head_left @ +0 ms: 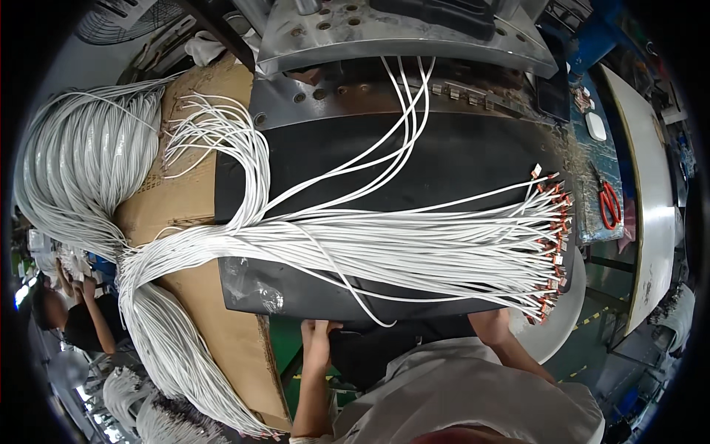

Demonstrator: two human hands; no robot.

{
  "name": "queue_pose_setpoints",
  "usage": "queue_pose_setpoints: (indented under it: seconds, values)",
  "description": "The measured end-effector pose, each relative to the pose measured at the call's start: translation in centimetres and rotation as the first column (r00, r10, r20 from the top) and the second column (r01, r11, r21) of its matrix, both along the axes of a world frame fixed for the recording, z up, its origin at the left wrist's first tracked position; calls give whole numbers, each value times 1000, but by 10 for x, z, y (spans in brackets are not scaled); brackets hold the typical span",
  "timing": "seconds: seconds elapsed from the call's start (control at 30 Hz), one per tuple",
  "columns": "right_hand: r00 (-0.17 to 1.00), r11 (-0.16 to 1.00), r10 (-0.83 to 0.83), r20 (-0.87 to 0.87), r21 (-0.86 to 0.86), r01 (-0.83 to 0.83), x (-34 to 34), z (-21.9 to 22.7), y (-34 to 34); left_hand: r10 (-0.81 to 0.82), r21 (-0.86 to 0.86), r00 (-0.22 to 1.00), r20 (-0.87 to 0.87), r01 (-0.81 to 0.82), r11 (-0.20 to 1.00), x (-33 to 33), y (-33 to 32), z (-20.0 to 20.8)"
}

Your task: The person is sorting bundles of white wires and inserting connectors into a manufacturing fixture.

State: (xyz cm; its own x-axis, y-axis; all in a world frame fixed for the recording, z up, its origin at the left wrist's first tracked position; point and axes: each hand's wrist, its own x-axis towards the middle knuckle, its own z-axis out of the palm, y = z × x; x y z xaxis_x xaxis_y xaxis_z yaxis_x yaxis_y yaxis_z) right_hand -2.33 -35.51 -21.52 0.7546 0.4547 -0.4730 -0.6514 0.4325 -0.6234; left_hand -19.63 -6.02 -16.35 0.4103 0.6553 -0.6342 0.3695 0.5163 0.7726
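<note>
Reaching up from below, the left hand (316,334) grips the black surface's (458,159) near edge; the right hand is hidden beneath it, its state unclear. White wires (414,248) lie across the top.

A workshop crowds in on all sides; a grey fan (122,18) sits at the upper left; green floor (279,348) with yellow stripes shows below the desk; a long white panel (651,214) runs along the right; another person (70,318) works at far left.
</note>
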Motion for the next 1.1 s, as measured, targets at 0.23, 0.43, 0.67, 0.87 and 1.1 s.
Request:
queue_pose_setpoints:
  seconds: [0.23, 0.43, 0.67, 0.87, 1.1]
  values:
    - [440, -116, 834, -332, -886, -449, -38, 7, -169, -299, 486, 699, -650, 685, 543, -101, -91, 90]
    - [249, -169, 911, -328, -849, -501, -30, -36, -205, -293, 398, 620, -727, 729, 557, -42, -76, 112]
    - [62, -189, 961, -268, -808, -558, -30, -42, -211, -447, 261, 511, -734, 821, 508, -174, -145, 46]
    - [-73, -211, 975, -208, -783, -586, -36, -47, -201, -581, 156, 405, -706, 889, 430, -176, -130, 41]
    - [-317, -320, 937, -150, -735, -597, -19, -44, -191, -706, 11, 315, -635, 917, 399, -186, -138, 40]
